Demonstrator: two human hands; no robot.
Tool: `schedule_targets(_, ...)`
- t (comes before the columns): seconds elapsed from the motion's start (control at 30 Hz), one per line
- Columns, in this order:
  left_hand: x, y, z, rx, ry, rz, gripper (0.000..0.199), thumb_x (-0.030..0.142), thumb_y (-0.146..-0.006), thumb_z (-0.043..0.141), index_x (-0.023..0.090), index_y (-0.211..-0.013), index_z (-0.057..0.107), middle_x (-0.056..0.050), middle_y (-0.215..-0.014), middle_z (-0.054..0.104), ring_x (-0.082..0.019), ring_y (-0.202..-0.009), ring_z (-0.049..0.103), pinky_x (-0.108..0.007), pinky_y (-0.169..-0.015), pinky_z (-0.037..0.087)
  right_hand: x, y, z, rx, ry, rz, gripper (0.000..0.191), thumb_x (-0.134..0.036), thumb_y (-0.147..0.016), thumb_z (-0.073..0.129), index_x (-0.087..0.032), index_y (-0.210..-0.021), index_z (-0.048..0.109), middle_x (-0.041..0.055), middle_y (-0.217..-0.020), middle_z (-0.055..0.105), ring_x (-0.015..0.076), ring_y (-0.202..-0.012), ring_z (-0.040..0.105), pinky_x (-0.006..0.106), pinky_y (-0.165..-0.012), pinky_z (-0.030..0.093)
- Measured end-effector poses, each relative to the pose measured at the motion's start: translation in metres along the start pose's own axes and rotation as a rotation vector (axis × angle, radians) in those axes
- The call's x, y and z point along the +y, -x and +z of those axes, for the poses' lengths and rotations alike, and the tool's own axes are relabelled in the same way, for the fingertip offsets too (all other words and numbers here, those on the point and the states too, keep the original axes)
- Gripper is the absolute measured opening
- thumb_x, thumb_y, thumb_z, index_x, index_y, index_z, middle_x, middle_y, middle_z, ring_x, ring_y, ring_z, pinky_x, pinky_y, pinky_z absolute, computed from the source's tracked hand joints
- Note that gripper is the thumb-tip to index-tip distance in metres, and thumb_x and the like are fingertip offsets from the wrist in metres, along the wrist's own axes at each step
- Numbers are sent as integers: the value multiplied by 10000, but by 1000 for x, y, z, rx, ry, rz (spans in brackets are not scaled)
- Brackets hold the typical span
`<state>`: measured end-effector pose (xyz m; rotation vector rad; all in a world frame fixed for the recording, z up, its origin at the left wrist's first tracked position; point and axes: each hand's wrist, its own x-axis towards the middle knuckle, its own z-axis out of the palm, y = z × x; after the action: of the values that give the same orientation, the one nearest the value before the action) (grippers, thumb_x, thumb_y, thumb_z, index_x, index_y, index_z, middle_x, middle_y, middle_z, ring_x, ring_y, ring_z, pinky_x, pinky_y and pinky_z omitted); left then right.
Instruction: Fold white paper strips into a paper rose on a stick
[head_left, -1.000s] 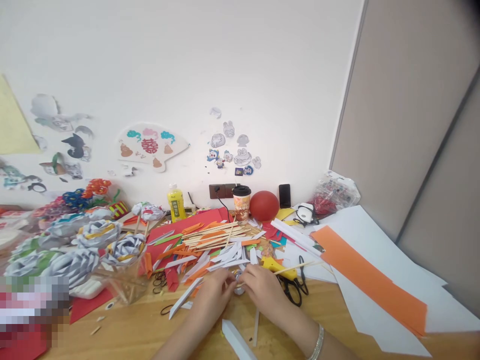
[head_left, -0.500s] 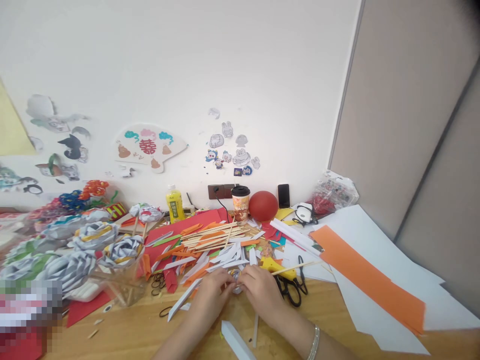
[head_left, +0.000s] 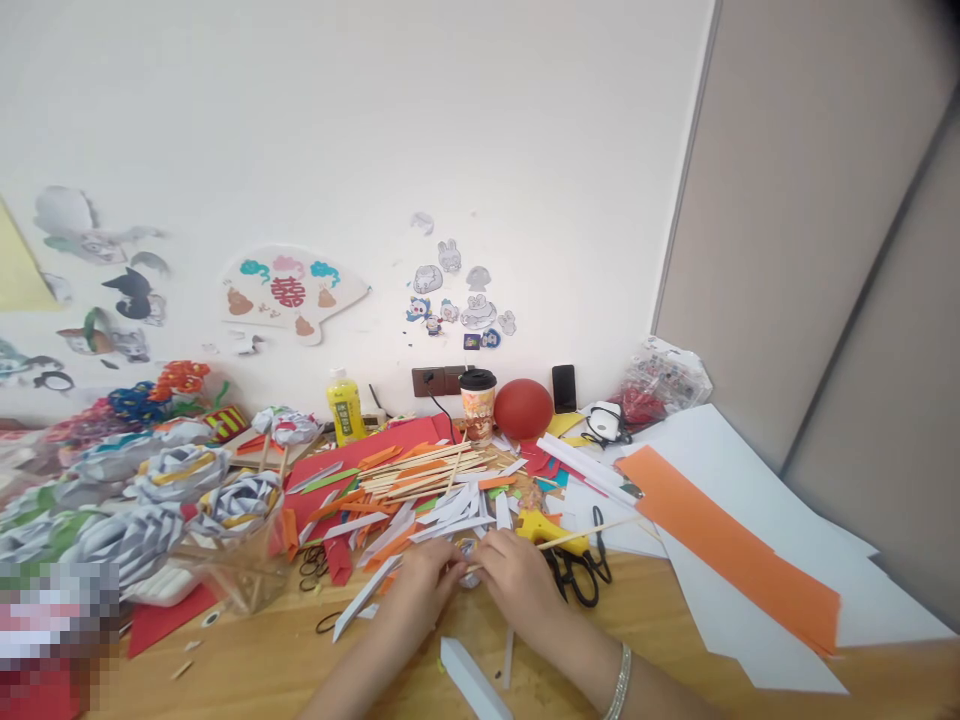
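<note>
A small folded paper piece (head_left: 469, 560), white with a bit of yellow, is held between my two hands above the wooden table. My left hand (head_left: 431, 578) pinches its left side, and the fingers of my right hand (head_left: 514, 575) close on its right side. The hands cover much of it. Just behind lie folded white, orange and green paper strips (head_left: 457, 508). A yellow glue gun (head_left: 553, 530) and black-handled scissors (head_left: 581, 575) rest right of my right hand. A white folded strip (head_left: 472, 680) lies on the table between my forearms.
Wooden sticks (head_left: 420, 472), a yellow bottle (head_left: 345, 407), a lidded cup (head_left: 478, 405) and a red balloon (head_left: 523, 408) stand or lie further back. Paper flowers (head_left: 180, 472) fill the left. Orange paper (head_left: 727, 545) lies over white sheets at the right.
The view has shifted slightly, so the scene sits a little further left. Both hands stay together on the paper piece, with a small change in finger position.
</note>
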<state>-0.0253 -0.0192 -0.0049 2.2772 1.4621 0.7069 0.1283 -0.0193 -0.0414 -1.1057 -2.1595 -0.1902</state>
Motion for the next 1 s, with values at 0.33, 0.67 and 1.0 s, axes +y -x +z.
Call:
schedule_targets(0.33,-1,3,3,20,-24,103,185,153,-758,450,182,-726,630,-52,-765,622,-200,-765,566,-287,-693,429,2,0,7,-11,26,-29,126,-102,-822,510,-173,-748,582,10,-764,557,146,-732,485,247,-598,352)
schedule_targets(0.67,-13,5,15,182,-425,328,241,43,-806,382,163,-825,591,-52,-796,592,-189,-735,536,-311,-660,446,-1,-2,-2,27,36,-13,115,-98,-813,490,-176,-771,564,15,-773,544,155,-724,467,252,-602,351)
schedule_targets(1.0,-11,4,11,186,-593,398,200,44,-811,390,162,-775,548,-46,-784,577,-195,-712,516,-321,-640,426,0,-1,-4,-3,133,-42,139,-134,-838,466,-185,-725,529,-1,-722,531,143,-661,456,259,-541,279)
